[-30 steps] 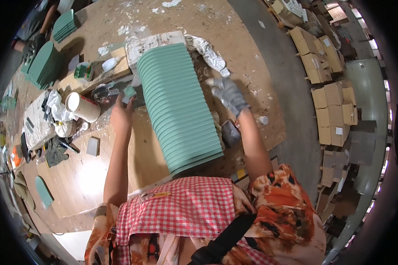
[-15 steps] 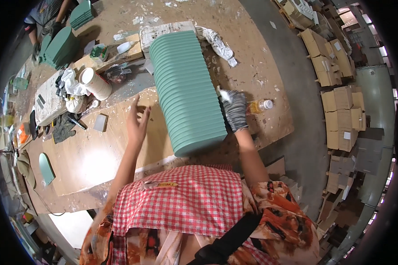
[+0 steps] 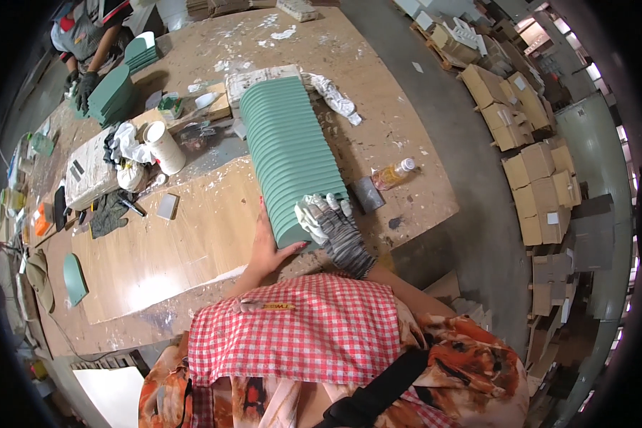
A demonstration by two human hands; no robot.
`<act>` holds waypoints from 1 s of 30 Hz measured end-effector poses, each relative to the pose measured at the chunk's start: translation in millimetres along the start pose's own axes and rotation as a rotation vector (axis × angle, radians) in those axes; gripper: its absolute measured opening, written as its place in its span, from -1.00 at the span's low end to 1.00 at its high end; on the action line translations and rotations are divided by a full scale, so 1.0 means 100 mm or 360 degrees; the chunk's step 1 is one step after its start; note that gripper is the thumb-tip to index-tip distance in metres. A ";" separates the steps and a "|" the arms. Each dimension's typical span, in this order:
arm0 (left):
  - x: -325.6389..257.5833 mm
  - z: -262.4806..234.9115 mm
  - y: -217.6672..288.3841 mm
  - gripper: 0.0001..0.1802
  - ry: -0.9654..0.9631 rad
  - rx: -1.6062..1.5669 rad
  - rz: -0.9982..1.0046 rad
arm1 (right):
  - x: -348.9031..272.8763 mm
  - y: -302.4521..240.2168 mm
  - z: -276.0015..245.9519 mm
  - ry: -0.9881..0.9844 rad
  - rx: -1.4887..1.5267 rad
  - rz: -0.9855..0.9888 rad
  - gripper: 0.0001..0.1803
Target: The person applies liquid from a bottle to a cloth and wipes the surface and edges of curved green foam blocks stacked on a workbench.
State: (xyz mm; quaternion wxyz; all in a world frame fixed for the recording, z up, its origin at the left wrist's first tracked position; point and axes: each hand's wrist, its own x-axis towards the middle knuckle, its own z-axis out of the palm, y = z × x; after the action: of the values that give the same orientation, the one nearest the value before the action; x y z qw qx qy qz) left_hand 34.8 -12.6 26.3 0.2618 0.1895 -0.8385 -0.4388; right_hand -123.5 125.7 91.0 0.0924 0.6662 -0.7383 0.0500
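Observation:
A long row of green arch-shaped tiles point(image 3: 289, 153) stands on edge on the wooden workbench point(image 3: 178, 242), running away from me. My left hand point(image 3: 267, 246), bare, presses flat against the left side of the nearest tile. My right hand point(image 3: 332, 221), in a grey and white work glove, lies over the top of the near end of the row. Both hands clasp that near end between them.
A white cup point(image 3: 164, 146), rags, small tools and a wrapped block point(image 3: 89, 171) crowd the left. A small bottle point(image 3: 392, 173) and a dark block point(image 3: 367, 194) lie right of the row. Another person point(image 3: 85, 43) handles green tiles point(image 3: 114, 96) at far left. Cardboard boxes point(image 3: 535, 164) line the floor.
Both hands have drawn back along the row toward me, from its far and middle part to its near end. The view has shifted so the row sits higher.

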 end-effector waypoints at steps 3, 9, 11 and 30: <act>0.00 0.03 -0.01 0.42 -0.0021 -0.0016 0.0032 | 0.01 -0.10 0.10 -0.0006 0.0027 0.0033 -0.40; -0.01 0.12 -0.06 0.12 0.0013 -0.0522 -0.0384 | 0.33 -0.64 0.25 -0.0246 -0.0414 -0.0383 -0.49; -0.03 0.15 -0.08 0.11 0.0038 -0.0537 -0.0347 | 0.34 -0.70 0.30 -0.0367 -0.0391 -0.0456 -0.49; -0.02 0.00 0.06 0.39 0.0109 0.0081 0.0043 | 0.15 0.46 -0.84 0.0276 0.1666 0.0818 -0.70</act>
State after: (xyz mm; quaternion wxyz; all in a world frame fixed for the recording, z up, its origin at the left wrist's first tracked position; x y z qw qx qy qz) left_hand 35.7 -7.9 30.4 0.2912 0.1997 -0.8424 -0.4071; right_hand -164.8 132.3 178.5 -0.2038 0.4162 -0.7430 0.4829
